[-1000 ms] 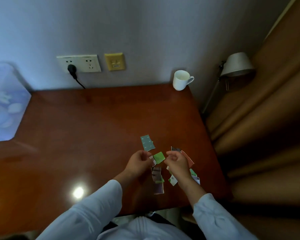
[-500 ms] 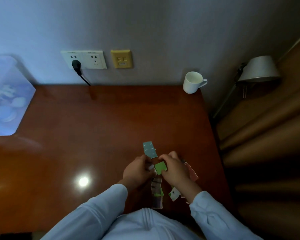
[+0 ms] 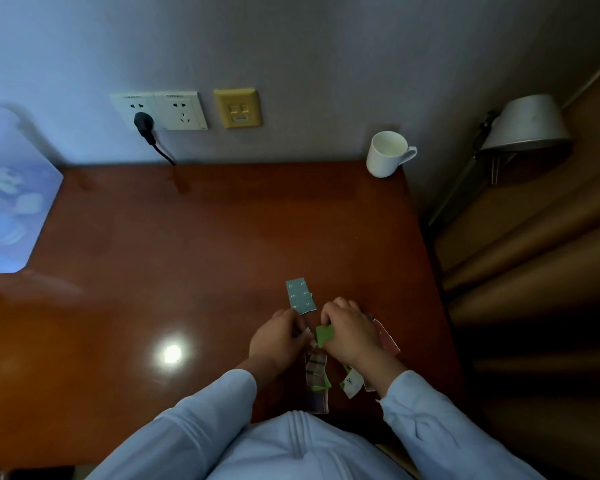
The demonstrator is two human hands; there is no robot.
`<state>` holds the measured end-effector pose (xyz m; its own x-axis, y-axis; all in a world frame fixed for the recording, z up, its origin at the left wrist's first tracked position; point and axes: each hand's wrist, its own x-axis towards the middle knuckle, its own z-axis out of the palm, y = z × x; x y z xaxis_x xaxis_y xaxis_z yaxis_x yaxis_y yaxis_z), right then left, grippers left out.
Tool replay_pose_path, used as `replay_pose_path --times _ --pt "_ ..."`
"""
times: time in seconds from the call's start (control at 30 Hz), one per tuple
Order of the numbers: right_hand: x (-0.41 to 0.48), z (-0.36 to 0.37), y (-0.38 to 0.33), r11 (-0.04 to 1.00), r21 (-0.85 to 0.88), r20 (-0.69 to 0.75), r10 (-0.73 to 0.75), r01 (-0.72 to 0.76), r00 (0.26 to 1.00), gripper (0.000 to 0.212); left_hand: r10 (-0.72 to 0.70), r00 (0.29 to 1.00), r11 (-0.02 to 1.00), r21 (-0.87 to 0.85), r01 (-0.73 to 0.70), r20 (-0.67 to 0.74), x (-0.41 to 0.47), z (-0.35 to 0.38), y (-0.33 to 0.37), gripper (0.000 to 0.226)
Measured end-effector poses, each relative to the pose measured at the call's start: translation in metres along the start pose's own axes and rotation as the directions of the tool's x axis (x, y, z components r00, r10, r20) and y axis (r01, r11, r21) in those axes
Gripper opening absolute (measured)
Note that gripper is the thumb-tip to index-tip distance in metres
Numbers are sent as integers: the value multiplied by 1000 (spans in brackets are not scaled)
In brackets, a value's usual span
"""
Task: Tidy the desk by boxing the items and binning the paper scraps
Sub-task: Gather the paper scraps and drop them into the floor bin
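Note:
Several paper scraps lie at the near right of the wooden desk (image 3: 194, 258). A teal scrap (image 3: 301, 295) rests flat just beyond my hands. My right hand (image 3: 352, 332) pinches a green scrap (image 3: 324, 334) against its fingers and covers part of a reddish scrap (image 3: 387, 337). My left hand (image 3: 278, 339) is curled beside it, fingertips closed on a small pale scrap (image 3: 310, 340). Below the hands lie a striped strip (image 3: 316, 370), a purple piece (image 3: 317, 401) and a white dotted scrap (image 3: 352, 384).
A clear plastic box (image 3: 11, 202) holding items stands at the desk's far left. A white mug (image 3: 387, 154) sits in the back right corner. Wall sockets (image 3: 158, 110) with a black plug are behind. A lamp (image 3: 525, 124) and brown curtains stand right of the desk.
My hands have come together over the scraps; the right hand moved forward and left and now holds the green scrap that was between the hands. The view shifted left.

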<state>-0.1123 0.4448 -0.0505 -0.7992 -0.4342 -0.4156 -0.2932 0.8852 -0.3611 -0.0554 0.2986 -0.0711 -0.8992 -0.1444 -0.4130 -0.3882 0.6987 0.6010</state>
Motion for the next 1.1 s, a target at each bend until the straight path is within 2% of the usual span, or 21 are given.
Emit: replay_pose_path --times 0.1,0.17,0.2,0.27,0.37,0.4,0.47,0.53,0.57,0.67,0.73,0.77,0.83,0.9,1.03,1.1 --pt "-2 1 -1 994 97 11 51 -52 999 21 -29 998 977 -209 40 57 2 -5 -4 14" --pt "0 3 -2 947 302 48 99 -109 994 22 -83 992 873 -472 120 98 2 -12 -2 15" --pt "1 3 -3 881 445 76 141 -160 987 26 -118 986 786 -596 165 117 2 -16 1 16" --pt "5 -1 -6 675 689 129 246 -265 961 29 -196 969 583 -776 241 153 2 -26 6 14" --pt "11 -10 -9 339 871 221 374 -355 901 25 -277 945 304 -916 261 177 7 -36 9 12" --pt "14 -12 -10 240 900 254 387 -363 887 25 -297 937 246 -934 260 183 9 -39 11 10" --pt "19 -14 -11 78 925 318 377 -372 870 23 -334 921 219 -934 281 199 18 -43 10 6" --pt "24 -15 -13 17 921 358 357 -389 863 22 -342 916 292 -903 315 209 30 -43 8 11" --pt "27 -15 -14 52 917 350 364 -394 863 23 -331 922 375 -868 325 202 37 -41 7 13" --pt "33 -16 -16 301 872 254 397 -387 882 13 -293 952 689 -671 275 90 53 -34 1 18" --pt "38 -15 -16 406 845 173 407 -347 897 1 -203 979 885 -426 190 14 60 -34 -1 40" --pt "41 -13 -14 432 839 142 411 -330 900 6 -150 989 953 -266 145 2 61 -35 0 53" --pt "44 -11 -13 458 829 117 421 -322 899 14 -84 996 996 -6 84 3 64 -37 3 69" --pt "47 -8 -11 463 824 119 422 -326 899 18 -77 997 989 126 75 13 66 -37 5 71" --pt "50 -2 -9 511 798 111 396 -319 912 19 -107 994 980 172 99 34 67 -35 7 62" --pt "51 -1 -9 547 782 87 377 -298 922 21 -65 998 991 116 63 7 67 -34 5 44"
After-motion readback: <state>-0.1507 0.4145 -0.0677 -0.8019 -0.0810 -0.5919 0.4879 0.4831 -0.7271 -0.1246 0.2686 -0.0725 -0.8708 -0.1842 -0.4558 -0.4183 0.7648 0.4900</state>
